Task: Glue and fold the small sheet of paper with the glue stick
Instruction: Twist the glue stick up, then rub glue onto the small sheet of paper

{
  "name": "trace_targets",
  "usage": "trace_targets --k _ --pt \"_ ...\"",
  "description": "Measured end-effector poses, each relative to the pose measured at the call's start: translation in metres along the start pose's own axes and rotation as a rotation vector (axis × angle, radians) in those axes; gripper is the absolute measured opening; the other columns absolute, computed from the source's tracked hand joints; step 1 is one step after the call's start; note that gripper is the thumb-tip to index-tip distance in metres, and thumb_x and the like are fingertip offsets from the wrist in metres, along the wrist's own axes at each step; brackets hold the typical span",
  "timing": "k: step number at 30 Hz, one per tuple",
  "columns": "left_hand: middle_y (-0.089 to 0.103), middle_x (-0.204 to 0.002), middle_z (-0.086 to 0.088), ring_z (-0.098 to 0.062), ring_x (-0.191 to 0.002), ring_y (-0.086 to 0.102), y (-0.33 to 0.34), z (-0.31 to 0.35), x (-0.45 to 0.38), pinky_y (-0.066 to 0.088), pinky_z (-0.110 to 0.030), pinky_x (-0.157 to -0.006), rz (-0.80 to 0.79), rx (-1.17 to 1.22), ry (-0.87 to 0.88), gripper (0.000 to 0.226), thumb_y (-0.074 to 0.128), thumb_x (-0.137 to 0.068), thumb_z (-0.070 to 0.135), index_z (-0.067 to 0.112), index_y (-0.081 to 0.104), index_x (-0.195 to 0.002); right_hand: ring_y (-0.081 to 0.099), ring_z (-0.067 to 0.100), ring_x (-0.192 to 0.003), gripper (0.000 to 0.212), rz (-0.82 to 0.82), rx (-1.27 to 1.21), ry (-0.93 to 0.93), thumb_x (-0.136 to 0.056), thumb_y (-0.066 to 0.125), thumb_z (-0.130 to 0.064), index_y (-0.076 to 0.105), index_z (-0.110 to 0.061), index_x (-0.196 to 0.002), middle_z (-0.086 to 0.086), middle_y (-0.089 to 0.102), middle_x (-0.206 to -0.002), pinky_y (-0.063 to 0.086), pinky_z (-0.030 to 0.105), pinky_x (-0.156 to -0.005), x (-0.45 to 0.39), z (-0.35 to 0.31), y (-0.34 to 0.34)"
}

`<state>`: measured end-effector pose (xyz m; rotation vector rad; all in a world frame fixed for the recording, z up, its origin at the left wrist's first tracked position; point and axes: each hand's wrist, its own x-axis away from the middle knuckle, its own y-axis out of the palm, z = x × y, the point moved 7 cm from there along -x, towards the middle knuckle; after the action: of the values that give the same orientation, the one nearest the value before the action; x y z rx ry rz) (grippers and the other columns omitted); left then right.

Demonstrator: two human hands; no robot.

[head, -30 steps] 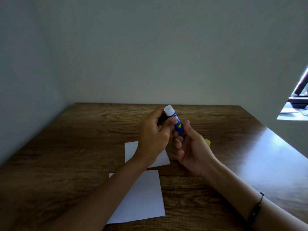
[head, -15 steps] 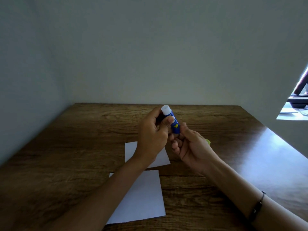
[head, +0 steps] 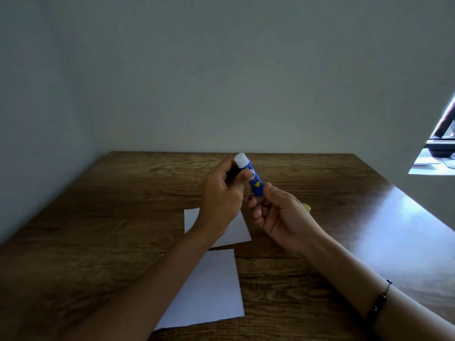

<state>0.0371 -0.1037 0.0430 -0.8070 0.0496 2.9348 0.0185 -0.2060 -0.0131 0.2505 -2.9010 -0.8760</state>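
Above table [head: 98,242], glue stick [head: 253,179] tilts, tip [head: 240,159] up-left.

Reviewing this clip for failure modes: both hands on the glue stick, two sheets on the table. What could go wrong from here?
1. The glue stick is uncapped, white tip up, held over the small sheet; a slip could smear it.
2. The yellow cap lies mostly hidden behind the right hand; it might get knocked.
3. The left hand and forearm cover both sheets, possibly shifting them.
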Motion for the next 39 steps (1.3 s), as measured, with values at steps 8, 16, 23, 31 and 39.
trace_targets --k 8,16,23,31,39 --pt "0.06 -0.08 0.005 0.009 -0.069 0.061 0.003 -0.003 0.001 0.047 -0.007 -0.057 -0.028 0.033 -0.025 0.016 0.055 -0.086 0.004 0.019 0.058 -0.088 0.055 0.013 -0.053 0.049 0.026 0.029 0.01 -0.092 0.033 -0.049 0.058 -0.009 -0.102 0.007 0.063 -0.066 0.047 0.025 -0.055 -0.001 0.003 -0.002" --pt "0.063 -0.083 0.008 0.006 -0.072 0.062 -0.002 -0.012 -0.003 0.049 -0.008 -0.063 0.03 0.071 -0.101 0.015 0.058 -0.085 0.006 0.021 0.06 -0.086 0.055 0.01 -0.048 0.031 0.019 -0.021 -0.055 -0.083 0.049 -0.025 0.054 -0.007 -0.107 0.007 0.063 -0.064 0.05 0.021 -0.048 -0.002 -0.001 -0.002" --pt "0.062 -0.079 0.005 0.007 -0.068 0.06 0.0 -0.014 -0.001 0.049 -0.008 -0.064 0.0 0.1 -0.143 0.012 0.058 -0.085 0.005 0.017 0.061 -0.084 0.05 0.011 -0.041 0.051 0.138 -0.01 0.022 -0.096 0.028 -0.047 0.056 -0.007 -0.081 0.006 0.058 -0.052 0.044 0.019 -0.04 -0.002 0.007 -0.007" --pt "0.065 -0.084 -0.004 -0.016 -0.081 0.058 0.009 -0.032 -0.001 0.042 -0.035 -0.081 -0.116 0.309 -0.406 0.018 0.058 -0.085 0.017 0.009 0.066 -0.099 0.048 0.006 -0.045 0.019 0.039 -0.109 -0.245 -0.08 0.054 -0.016 0.058 -0.01 -0.097 -0.001 0.054 -0.062 0.046 0.022 -0.046 -0.002 -0.02 0.014" --pt "0.057 -0.1 0.0 -0.013 -0.089 0.054 -0.013 -0.037 -0.011 0.043 -0.026 -0.073 -0.205 -0.183 -0.493 0.02 0.061 -0.084 0.021 0.018 0.056 -0.103 0.049 0.012 -0.052 0.016 0.325 -0.093 -0.349 -0.096 0.044 -0.024 0.05 -0.009 -0.095 0.008 0.055 -0.075 0.047 0.027 -0.048 -0.011 -0.037 -0.02"
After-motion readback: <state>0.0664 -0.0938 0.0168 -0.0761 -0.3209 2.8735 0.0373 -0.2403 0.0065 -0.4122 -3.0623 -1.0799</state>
